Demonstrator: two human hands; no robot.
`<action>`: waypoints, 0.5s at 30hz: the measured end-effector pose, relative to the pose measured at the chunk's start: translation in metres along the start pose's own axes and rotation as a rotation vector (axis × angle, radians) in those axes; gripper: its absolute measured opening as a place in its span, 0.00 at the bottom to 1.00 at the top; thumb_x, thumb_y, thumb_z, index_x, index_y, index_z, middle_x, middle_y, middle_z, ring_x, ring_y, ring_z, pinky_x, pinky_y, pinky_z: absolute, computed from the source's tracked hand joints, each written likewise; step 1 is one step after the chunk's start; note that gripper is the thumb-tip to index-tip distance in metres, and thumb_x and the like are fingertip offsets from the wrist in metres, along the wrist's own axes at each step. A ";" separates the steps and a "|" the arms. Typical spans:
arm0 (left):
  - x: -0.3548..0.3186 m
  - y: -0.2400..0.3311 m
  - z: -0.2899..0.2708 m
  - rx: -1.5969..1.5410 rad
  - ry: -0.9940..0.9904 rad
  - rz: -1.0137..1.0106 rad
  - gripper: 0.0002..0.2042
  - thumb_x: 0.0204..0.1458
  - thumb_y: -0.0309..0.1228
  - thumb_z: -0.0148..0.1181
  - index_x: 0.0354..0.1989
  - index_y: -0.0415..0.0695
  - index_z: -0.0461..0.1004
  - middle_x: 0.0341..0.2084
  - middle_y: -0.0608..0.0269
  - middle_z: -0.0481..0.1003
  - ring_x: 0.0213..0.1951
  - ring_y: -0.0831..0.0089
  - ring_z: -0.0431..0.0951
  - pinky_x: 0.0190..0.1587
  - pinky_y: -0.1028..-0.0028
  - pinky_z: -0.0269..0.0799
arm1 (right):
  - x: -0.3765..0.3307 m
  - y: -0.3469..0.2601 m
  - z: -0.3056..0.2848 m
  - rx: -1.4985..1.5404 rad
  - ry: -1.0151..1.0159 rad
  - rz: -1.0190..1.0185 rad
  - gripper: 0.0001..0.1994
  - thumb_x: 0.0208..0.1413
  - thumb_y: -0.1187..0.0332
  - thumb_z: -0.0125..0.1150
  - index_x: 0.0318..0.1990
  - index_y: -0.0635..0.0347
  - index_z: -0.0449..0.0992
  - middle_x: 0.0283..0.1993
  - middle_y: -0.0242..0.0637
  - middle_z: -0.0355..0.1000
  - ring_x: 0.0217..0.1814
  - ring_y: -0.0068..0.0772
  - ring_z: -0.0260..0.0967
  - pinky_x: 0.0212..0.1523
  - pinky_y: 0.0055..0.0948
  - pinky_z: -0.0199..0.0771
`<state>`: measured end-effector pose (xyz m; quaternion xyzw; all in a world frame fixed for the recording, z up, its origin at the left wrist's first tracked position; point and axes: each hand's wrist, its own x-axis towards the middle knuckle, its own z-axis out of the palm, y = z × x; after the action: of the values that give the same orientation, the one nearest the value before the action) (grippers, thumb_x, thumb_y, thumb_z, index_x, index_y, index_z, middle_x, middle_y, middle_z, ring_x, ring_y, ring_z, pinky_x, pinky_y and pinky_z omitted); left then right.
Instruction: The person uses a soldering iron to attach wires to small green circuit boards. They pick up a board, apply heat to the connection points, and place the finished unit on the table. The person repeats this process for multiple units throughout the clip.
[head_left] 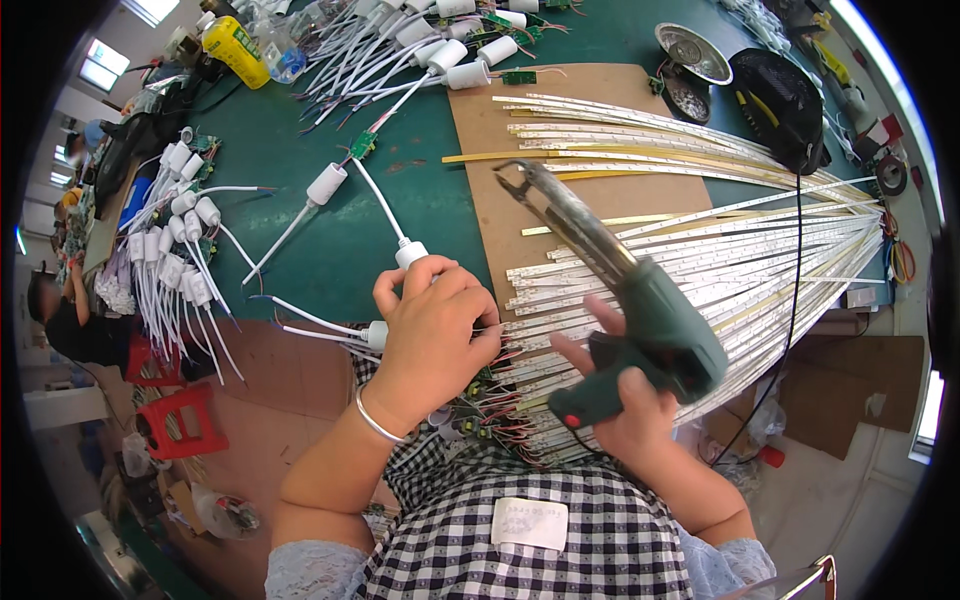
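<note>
My left hand (435, 325), with a silver bangle at the wrist, is closed around a white cylindrical cap (409, 253) with a white cable running up from it. The part under my fingers is hidden. Beside the wrist is another white cap (377, 336) on a cable. My right hand (640, 415) grips a dark green soldering gun (660, 335), its metal tip pointing up and left over the strips; two fingers stick out past the handle. Beneath it, many thin white LED strips (600, 285) fan across the table, with small green circuit boards and wires at their near ends.
A brown board (480, 215) lies on the green table (250, 240). Capped cables are piled at the back (400, 50) and left (175, 255). A metal dish (693, 53) and a black mesh basket (780, 105) stand back right. A black cord (795, 290) hangs at right; a red stool (182, 420) stands left.
</note>
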<state>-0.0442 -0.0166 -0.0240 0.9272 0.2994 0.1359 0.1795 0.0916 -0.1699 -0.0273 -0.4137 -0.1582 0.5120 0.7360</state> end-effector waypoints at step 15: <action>0.000 -0.003 0.004 -0.030 0.033 0.003 0.06 0.34 0.29 0.64 0.18 0.51 0.71 0.31 0.73 0.72 0.49 0.66 0.66 0.53 0.58 0.46 | -0.074 -0.031 -0.060 -1.051 -0.085 0.009 0.16 0.40 0.72 0.67 0.41 0.60 0.77 0.45 0.44 0.71 0.48 0.47 0.67 0.47 0.38 0.68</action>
<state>-0.0443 -0.0157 -0.0288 0.9225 0.2987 0.1561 0.1883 0.1185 -0.2660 -0.0259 -0.7066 -0.4215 0.3832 0.4198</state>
